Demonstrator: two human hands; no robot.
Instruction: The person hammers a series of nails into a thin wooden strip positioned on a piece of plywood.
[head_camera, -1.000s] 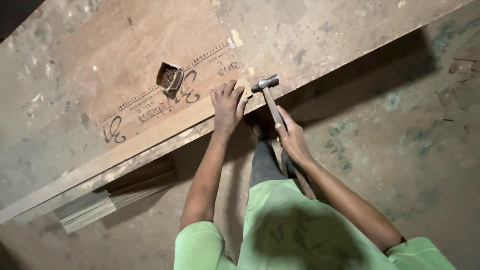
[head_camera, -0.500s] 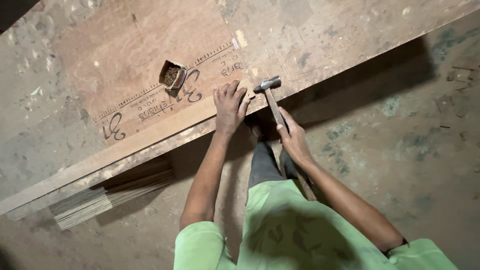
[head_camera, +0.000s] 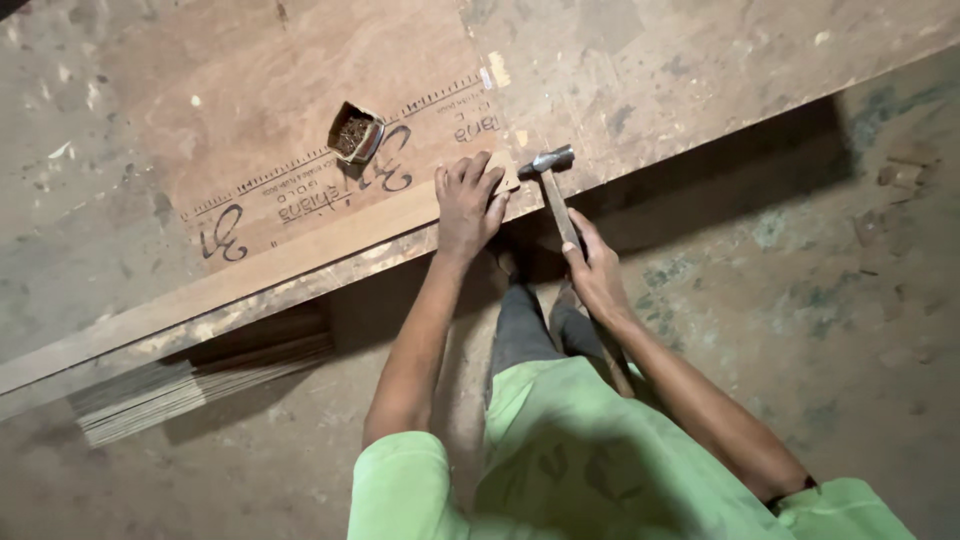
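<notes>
My right hand (head_camera: 597, 272) stays closed on the wooden handle of the hammer (head_camera: 557, 190), its steel head resting at the plywood sheet's (head_camera: 300, 120) near edge. My left hand (head_camera: 467, 200) remains flat, fingers spread, pressing the thin wood strip (head_camera: 300, 250). The view has shifted slightly; the small box of nails (head_camera: 354, 133) sits unchanged.

Workbench (head_camera: 700, 60): we record a broad, worn, paint-flecked plywood top with a reddish-brown sheet (head_camera: 280, 110) lying flat on it. On the sheet we list a small open box of nails (head_camera: 354, 132). Along the near edge we note a long pale wood strip (head_camera: 250, 270). Beneath the bench, on the concrete floor (head_camera: 850, 300), we log stacked thin boards (head_camera: 170, 395).
</notes>
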